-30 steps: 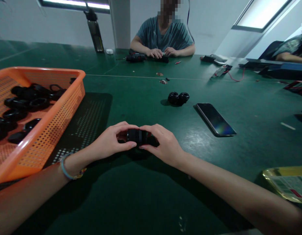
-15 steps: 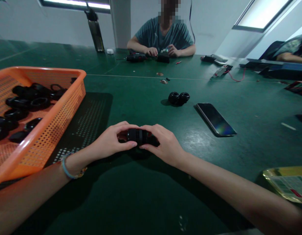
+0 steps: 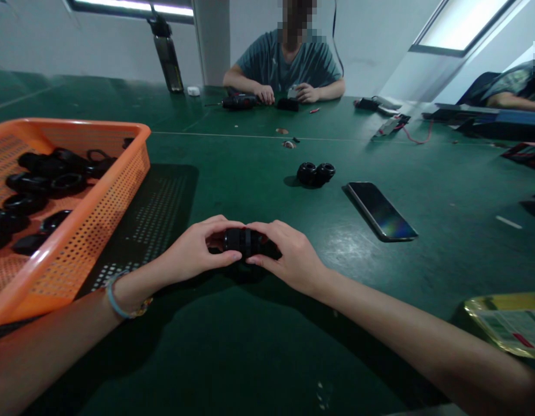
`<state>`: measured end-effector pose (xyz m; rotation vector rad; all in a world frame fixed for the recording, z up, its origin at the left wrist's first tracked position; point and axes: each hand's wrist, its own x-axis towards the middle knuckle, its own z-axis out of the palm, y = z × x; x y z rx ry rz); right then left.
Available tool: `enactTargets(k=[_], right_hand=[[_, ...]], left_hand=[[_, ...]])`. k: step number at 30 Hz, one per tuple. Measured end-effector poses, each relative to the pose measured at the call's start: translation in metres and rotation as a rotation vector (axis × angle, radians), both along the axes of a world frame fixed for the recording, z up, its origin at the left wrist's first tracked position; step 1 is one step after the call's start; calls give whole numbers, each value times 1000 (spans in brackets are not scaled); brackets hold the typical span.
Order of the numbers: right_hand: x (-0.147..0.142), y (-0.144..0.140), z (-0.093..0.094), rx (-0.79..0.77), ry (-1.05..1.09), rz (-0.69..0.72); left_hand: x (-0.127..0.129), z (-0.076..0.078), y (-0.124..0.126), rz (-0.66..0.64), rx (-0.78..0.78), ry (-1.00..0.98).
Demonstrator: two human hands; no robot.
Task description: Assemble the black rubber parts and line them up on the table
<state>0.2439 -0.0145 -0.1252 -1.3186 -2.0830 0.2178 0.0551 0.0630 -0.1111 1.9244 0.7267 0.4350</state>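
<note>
A black ribbed cylindrical part point(image 3: 238, 242) lies sideways between my two hands, close above the green table point(image 3: 250, 335). My left hand point(image 3: 204, 242) grips its left end, thumb in front and fingers behind. On the other end, my right hand point(image 3: 287, 248) holds it the same way, with the fingertips of both hands nearly meeting at the middle. The fingers cover much of the part, so its exact kind is unclear. Farther back on the table sits a pair of round black parts point(image 3: 315, 174), side by side.
At left stands an orange perforated basket point(image 3: 137, 156) holding several black parts. A phone point(image 3: 380, 211) lies at right, a yellow-edged package point(image 3: 508, 323) nearer me. Across the table a person point(image 3: 289, 69) handles a small item near a black power tool point(image 3: 239, 102). A bottle point(image 3: 167, 58) stands behind.
My hands keep their hold on the black part almost unchanged. The view shifts very slightly. Across the table, the person's hand has lifted a small pale item off a black block.
</note>
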Motion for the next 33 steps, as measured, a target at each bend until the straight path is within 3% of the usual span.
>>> enactTargets(k=[20,28,33], right_hand=[[1,1,0,3,-42,-5],[-1,-1,0,-71,24,-37],[0,0,-2,-18,21,-18]], left_hand=[[1,1,-1,-4,2,-14],[0,1,0,-30,28,10],[0,0,0,-22,31,-5]])
